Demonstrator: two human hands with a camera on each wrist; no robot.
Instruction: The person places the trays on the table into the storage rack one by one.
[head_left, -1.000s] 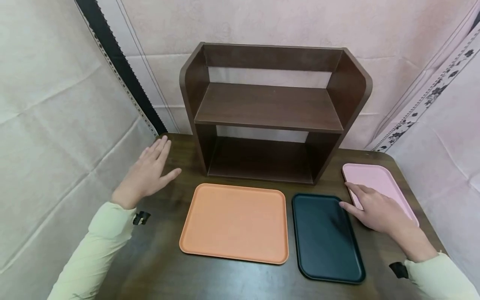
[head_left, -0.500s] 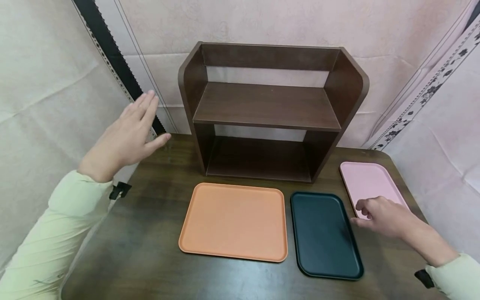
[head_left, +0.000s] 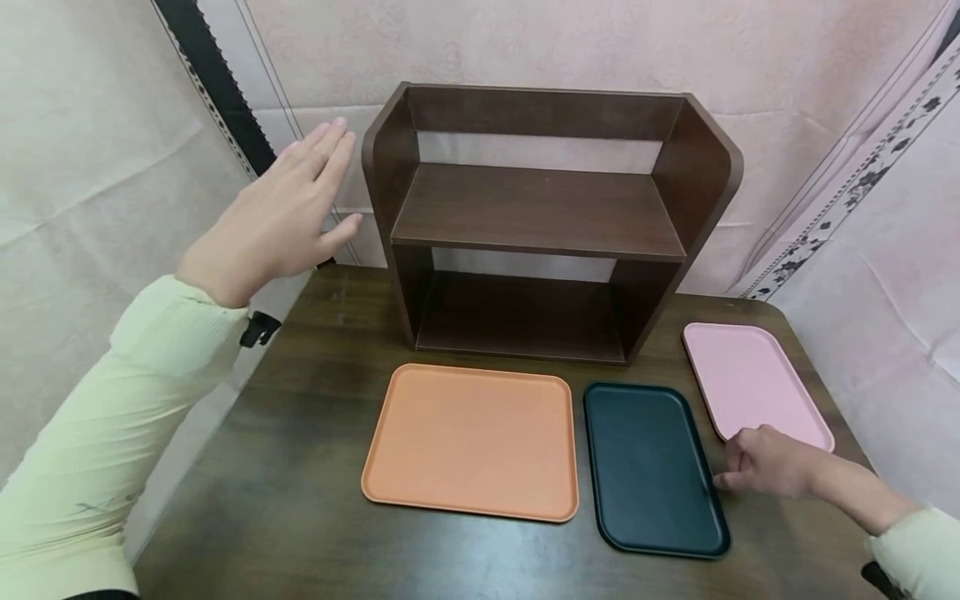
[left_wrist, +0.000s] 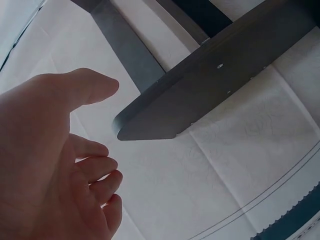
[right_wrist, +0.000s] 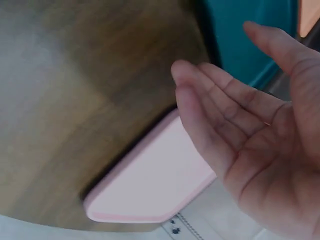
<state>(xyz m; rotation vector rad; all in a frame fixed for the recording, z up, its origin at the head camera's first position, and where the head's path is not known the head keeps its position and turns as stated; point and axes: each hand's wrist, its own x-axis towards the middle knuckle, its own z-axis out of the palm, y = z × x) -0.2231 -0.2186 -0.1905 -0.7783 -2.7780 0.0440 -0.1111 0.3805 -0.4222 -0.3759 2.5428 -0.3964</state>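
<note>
My left hand (head_left: 270, 217) is raised beside the left side panel of a dark brown two-tier shelf (head_left: 536, 208), fingers straight and thumb spread, holding nothing. In the left wrist view, that panel's corner lies just past the thumb. Low on the right, my right hand (head_left: 776, 462) hovers at the near end of a pink tray (head_left: 757, 375), its thumb by the right edge of a dark green tray (head_left: 652, 467). The right wrist view shows its fingers (right_wrist: 215, 95) loosely bent, with a gap to the thumb and nothing between. An orange tray (head_left: 472, 442) lies left of the green one.
All three trays lie flat on a dark wooden table (head_left: 300, 500), in front of and to the right of the shelf. Pale cloth walls (head_left: 127, 208) enclose the back and both sides. Both shelf tiers are bare.
My left hand has risen from over the table to beside the shelf's upper part. My right hand has drawn back toward the front from over the pink tray, its fingers bending. The trays stay put.
</note>
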